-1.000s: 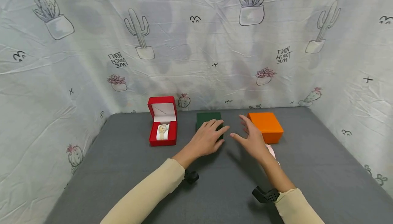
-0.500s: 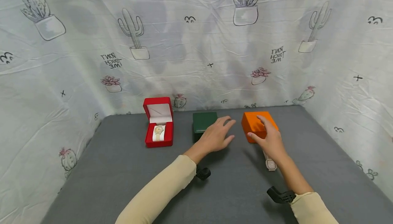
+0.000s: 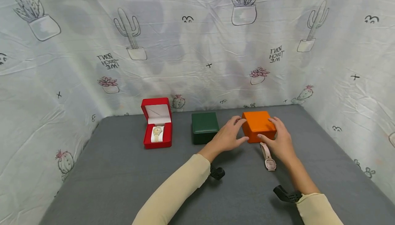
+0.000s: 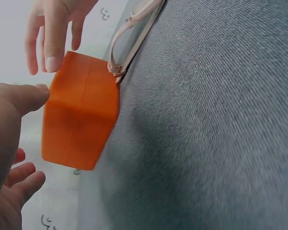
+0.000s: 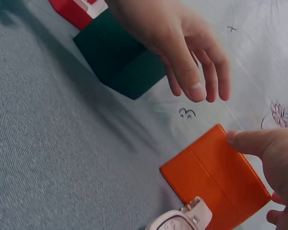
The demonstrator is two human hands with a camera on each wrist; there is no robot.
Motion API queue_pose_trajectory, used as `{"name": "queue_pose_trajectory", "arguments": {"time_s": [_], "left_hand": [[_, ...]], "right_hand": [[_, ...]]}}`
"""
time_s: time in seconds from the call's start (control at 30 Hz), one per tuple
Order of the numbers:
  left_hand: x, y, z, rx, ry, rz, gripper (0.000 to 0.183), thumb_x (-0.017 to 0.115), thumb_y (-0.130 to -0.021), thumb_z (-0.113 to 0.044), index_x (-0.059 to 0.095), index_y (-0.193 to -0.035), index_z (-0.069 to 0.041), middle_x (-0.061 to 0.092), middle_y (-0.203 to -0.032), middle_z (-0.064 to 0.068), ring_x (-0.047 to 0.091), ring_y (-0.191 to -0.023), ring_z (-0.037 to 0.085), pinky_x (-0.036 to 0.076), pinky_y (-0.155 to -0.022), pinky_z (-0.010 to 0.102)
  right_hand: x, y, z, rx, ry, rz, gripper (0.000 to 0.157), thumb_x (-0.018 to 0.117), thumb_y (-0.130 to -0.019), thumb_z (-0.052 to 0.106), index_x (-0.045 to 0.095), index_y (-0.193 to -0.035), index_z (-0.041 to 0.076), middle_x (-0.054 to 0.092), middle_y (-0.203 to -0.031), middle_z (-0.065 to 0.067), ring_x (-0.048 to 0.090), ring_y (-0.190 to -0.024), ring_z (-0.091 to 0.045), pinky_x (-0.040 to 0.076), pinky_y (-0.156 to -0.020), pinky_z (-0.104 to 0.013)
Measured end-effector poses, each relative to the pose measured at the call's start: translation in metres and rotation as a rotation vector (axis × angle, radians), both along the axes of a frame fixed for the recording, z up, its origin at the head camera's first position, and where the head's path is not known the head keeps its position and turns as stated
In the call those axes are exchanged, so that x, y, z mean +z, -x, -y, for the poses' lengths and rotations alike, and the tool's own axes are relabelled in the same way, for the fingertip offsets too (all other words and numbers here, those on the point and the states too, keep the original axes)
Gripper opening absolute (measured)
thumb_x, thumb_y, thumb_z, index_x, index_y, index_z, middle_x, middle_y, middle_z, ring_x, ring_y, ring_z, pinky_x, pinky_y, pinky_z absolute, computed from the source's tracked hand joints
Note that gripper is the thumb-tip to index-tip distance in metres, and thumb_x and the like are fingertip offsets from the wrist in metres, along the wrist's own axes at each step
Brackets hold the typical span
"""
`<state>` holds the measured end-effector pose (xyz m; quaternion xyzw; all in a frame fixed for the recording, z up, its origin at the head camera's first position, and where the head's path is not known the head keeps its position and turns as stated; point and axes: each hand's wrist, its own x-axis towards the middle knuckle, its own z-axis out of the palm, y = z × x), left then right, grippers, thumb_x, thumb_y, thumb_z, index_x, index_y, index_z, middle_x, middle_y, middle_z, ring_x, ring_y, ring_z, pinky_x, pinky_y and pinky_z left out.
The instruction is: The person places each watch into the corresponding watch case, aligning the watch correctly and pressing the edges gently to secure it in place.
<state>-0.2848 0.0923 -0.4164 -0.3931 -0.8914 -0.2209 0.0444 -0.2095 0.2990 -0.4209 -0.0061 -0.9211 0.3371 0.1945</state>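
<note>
A printed sheet (image 3: 166, 39) hangs behind the grey counter (image 3: 117, 184). Near the counter's far edge stand an open red box (image 3: 157, 145), a closed orange box (image 3: 256, 122) toward the right corner, and a closed green box (image 3: 204, 123) between. The left hand (image 3: 227, 136) and right hand (image 3: 282, 144), fingers apart and slightly bent, hold nothing and flank the orange box; contact is unclear. A pink watch (image 3: 267, 155) lies just before it; a gold watch (image 3: 157, 131) sits in the red box.
</note>
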Motion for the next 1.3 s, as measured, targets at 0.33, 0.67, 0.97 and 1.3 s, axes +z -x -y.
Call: {"name": "queue_pose_trajectory", "arguments": {"time_s": [0.33, 0.67, 0.97, 1.3], "left_hand": [[-0.011, 0.007, -0.016, 0.051, -0.027, 0.122, 0.075, 0.063, -0.088, -0.052, 0.031, -0.150, -0.024, 0.027, -0.156, 0.003, 0.045, -0.134, 0.021, 0.046, -0.106, 0.038], [-0.018, 0.020, -0.026, 0.011, -0.043, 0.151, 0.075, 0.062, -0.087, -0.056, 0.032, -0.149, -0.027, 0.014, -0.161, 0.006, 0.039, -0.139, 0.026, 0.044, -0.108, 0.044], [-0.020, 0.033, -0.035, 0.012, -0.047, 0.240, 0.082, 0.066, -0.084, -0.055, 0.027, -0.152, -0.032, 0.005, -0.164, 0.004, 0.033, -0.144, 0.029, 0.040, -0.110, 0.048], [-0.020, 0.033, -0.043, 0.028, -0.062, 0.243, 0.080, 0.071, -0.082, -0.051, 0.033, -0.149, -0.029, 0.011, -0.162, 0.003, 0.040, -0.139, 0.025, 0.043, -0.109, 0.042]], "right_hand": [[-0.011, 0.001, -0.013, -0.007, 0.059, 0.076, 0.085, 0.073, -0.087, 0.032, 0.026, -0.151, 0.002, 0.030, -0.151, -0.029, 0.042, -0.127, -0.049, 0.040, -0.100, -0.063], [-0.017, 0.009, -0.019, 0.028, 0.143, 0.131, 0.099, 0.072, -0.086, 0.038, 0.008, -0.155, 0.008, 0.026, -0.156, -0.025, 0.040, -0.129, -0.046, 0.037, -0.103, -0.062], [-0.022, 0.016, -0.023, 0.060, 0.155, 0.148, 0.100, 0.074, -0.085, 0.034, 0.007, -0.156, 0.011, 0.028, -0.154, -0.026, 0.040, -0.129, -0.046, 0.036, -0.104, -0.063], [-0.026, 0.018, -0.027, 0.048, 0.184, 0.168, 0.099, 0.073, -0.086, 0.035, 0.007, -0.156, 0.011, 0.027, -0.153, -0.028, 0.038, -0.128, -0.047, 0.035, -0.104, -0.063]]}}
